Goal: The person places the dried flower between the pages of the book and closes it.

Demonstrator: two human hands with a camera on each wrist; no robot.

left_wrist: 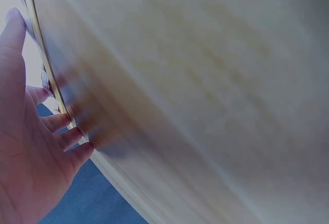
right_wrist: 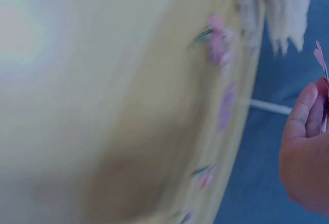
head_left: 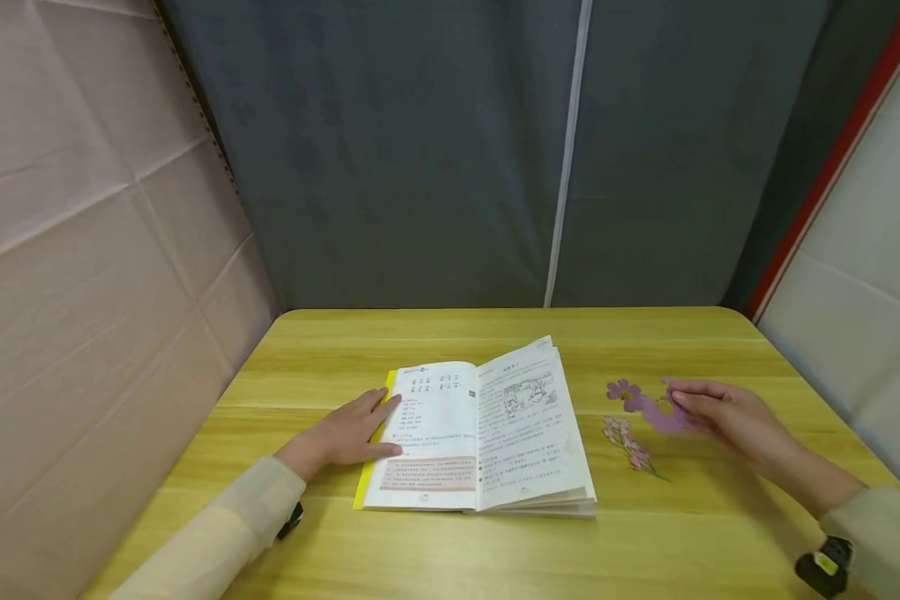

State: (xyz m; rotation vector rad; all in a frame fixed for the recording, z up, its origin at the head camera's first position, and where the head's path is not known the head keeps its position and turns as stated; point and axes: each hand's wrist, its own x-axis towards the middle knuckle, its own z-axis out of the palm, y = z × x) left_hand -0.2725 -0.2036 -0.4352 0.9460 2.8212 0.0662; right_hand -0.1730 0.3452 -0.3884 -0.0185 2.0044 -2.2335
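Note:
An open book (head_left: 525,433) with printed pages and a yellow cover edge lies on the wooden table. My left hand (head_left: 352,429) rests with spread fingers on the outer edge of its left page; the left wrist view shows those fingertips (left_wrist: 82,152) at the table's far edge line. To the right of the book, my right hand (head_left: 735,417) pinches a light purple pressed flower (head_left: 663,414), blurred, above the table. One of its petals (right_wrist: 319,57) shows beyond the fingers in the right wrist view. Beside it lie a purple pressed flower (head_left: 624,393) and a pink flower sprig (head_left: 628,443).
The right wrist view shows further small flowers (right_wrist: 205,176) along the table, partly hidden by my hand in the head view. A dark grey curtain (head_left: 420,167) hangs behind the table (head_left: 450,558), with pale cloth at both sides.

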